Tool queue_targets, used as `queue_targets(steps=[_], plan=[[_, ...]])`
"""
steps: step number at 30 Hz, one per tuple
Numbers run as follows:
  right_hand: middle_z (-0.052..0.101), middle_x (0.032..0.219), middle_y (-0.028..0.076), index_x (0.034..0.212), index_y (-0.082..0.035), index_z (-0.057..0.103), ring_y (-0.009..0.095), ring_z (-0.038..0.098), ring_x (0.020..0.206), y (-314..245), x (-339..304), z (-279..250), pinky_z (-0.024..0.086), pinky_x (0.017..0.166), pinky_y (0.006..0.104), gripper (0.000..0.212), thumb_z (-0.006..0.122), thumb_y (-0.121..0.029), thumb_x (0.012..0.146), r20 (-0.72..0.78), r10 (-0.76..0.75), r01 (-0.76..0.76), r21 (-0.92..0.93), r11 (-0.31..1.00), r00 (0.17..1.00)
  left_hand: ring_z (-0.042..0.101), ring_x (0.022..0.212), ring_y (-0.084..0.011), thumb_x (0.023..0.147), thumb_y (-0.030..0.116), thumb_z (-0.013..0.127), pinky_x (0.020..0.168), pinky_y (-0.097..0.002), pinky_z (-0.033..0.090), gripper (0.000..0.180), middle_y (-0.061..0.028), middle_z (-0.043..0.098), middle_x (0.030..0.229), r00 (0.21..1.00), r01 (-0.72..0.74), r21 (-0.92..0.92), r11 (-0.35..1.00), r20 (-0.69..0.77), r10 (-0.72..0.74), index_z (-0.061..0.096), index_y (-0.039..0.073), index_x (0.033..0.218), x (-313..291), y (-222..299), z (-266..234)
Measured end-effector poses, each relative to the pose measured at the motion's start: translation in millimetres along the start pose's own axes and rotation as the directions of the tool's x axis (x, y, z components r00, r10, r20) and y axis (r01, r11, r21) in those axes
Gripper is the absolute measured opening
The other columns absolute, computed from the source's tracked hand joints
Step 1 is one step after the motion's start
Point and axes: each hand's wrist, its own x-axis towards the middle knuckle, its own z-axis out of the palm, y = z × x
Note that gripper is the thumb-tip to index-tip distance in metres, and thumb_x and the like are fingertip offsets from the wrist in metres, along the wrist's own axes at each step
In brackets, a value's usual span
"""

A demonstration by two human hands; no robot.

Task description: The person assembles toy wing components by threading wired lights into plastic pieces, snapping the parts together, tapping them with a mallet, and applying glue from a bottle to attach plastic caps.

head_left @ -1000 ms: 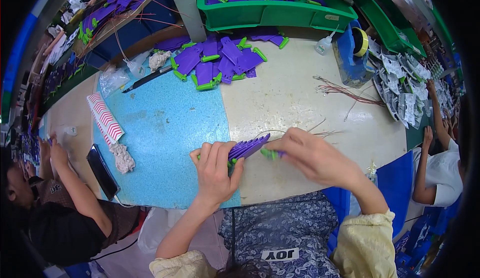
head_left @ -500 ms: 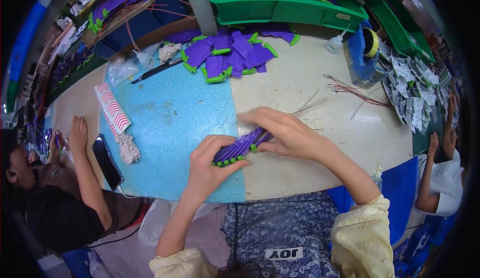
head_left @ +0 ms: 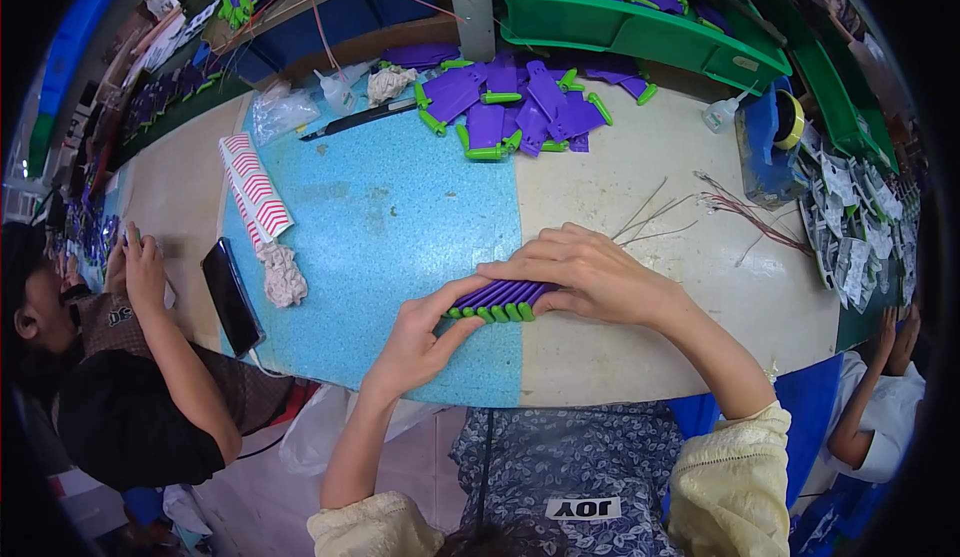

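Note:
A stack of several flat purple plastic pieces with green ends stands on edge between my two hands, over the seam of the blue mat and the pale tabletop. My left hand closes on the stack's left end, thumb below and fingers along the far side. My right hand wraps the right end, its fingers over the top and its thumb at the near side. The green ends line up in a row toward me. Beyond lies a loose heap of like purple pieces.
Thin wires lie at right, near a blue tape dispenser and a small bottle. A phone, a striped paper sleeve and a black knife lie left. A green bin stands behind. Other people sit on both sides.
My right hand has come down onto the stack's right end, and the fanned pieces are now squared together. The view has shifted, so the bench appears farther right.

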Motion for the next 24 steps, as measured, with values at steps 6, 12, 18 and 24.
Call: queue_targets(steps=[6, 12, 18, 24], plan=[[0.065, 0.119, 0.008, 0.132, -0.007, 0.057, 0.017, 0.062, 0.103, 12.0, -10.7, 9.0, 0.051, 0.092, 0.0335, 0.063, 0.077, 0.002, 0.073, -0.046, 0.154, -0.081, 0.687, 0.722, 0.987, 0.066, 0.103, -0.0227, 0.083, -0.006, 0.068, 0.088, -0.0330, 0.053, 0.050, -0.0206, 0.067, 0.114, 0.940, -0.129, -0.380, 0.916, -0.340, -0.008, 0.052, -0.002, 0.130, 9.5, 28.2, 16.3], [0.061, 0.120, 0.008, 0.131, 0.002, 0.050, 0.014, 0.058, 0.110, -18.8, -31.5, 46.3, 0.047, 0.096, 0.0300, 0.060, 0.074, 0.007, 0.076, -0.233, 0.333, 0.138, 0.949, 0.285, 0.914, 0.045, 0.129, -0.0295, 0.071, 0.006, 0.084, 0.102, -0.0424, 0.042, 0.063, -0.0180, 0.049, 0.132, 0.832, -0.479, -0.099, 0.872, -0.366, 0.416, 0.051, 0.002, 0.124, 33.6, 40.7, 79.9], [0.058, 0.122, 0.006, 0.126, 0.000, 0.052, 0.013, 0.054, 0.113, -26.8, -42.8, 59.0, 0.044, 0.097, 0.0283, 0.044, 0.069, -0.004, 0.086, -0.397, 0.332, 0.227, 0.864, 0.449, 0.855, 0.059, 0.102, -0.0235, 0.073, -0.002, 0.075, 0.087, -0.0349, 0.047, 0.028, -0.0117, 0.059, 0.102, 0.839, -0.402, -0.345, 0.848, -0.509, 0.191, 0.060, 0.000, 0.097, 39.6, 54.7, 93.4], [0.058, 0.119, 0.007, 0.119, 0.001, 0.054, 0.016, 0.055, 0.111, -45.3, -43.1, 65.2, 0.043, 0.097, 0.0292, 0.037, 0.069, -0.003, 0.085, -0.481, 0.451, 0.225, 0.830, 0.510, 0.752, 0.059, 0.091, -0.0181, 0.072, -0.004, 0.077, 0.080, -0.0306, 0.048, 0.029, -0.0097, 0.058, 0.094, 0.813, -0.435, -0.299, 0.849, -0.536, 0.228, 0.059, 0.001, 0.095, 37.5, 53.5, 102.4]])
